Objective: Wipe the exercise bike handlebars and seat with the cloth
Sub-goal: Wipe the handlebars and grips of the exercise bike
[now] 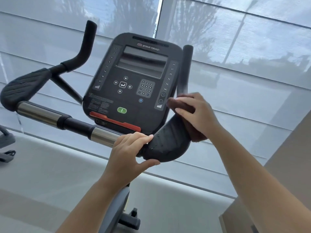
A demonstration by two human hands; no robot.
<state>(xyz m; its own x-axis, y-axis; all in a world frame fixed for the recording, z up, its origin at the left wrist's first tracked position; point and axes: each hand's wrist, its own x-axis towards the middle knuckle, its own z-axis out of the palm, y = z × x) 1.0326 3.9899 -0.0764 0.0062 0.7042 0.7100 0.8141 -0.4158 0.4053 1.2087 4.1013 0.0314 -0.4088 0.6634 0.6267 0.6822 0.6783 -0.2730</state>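
Note:
The exercise bike's handlebars run from a padded left elbow rest [25, 88] along a chrome and black crossbar [55, 118] to a padded right elbow rest [168, 145]. My left hand [129, 152] grips the bar where the chrome meets the right pad, thumb underneath. My right hand [196, 111] holds a dark brown cloth [195, 130] pressed onto the top of the right pad, at the base of the upright right grip [186, 68]. The seat is out of view.
The black console [134, 81] with keypad, green button and red strip stands between the grips. The upright left grip [84, 46] rises at the back. Window blinds fill the background. Another machine's base [6, 145] sits left; a beige wall [277, 190] is right.

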